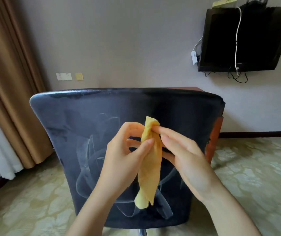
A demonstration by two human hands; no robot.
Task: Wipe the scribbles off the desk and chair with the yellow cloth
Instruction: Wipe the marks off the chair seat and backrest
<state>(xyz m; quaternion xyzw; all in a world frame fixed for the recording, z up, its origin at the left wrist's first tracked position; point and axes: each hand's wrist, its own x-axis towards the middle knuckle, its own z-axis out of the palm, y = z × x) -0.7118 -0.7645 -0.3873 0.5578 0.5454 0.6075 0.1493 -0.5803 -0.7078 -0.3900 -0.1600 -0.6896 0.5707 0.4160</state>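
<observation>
A black chair (64, 126) stands with its back toward me, marked with pale white scribbles and smears (85, 155). In front of it I hold the yellow cloth (150, 169), bunched into a long hanging strip. My left hand (119, 157) pinches the cloth near its top between thumb and fingers. My right hand (185, 155) grips the cloth from the right, fingertips on its upper part. Behind the chair only a sliver of the reddish-brown desk (213, 143) shows; the chair hides its top.
A black wall-mounted screen (242, 40) with dangling cables hangs at upper right. Brown curtains (8, 82) fall along the left. Wall sockets (64, 76) sit behind the chair. Patterned green carpet (255, 167) covers the floor on both sides.
</observation>
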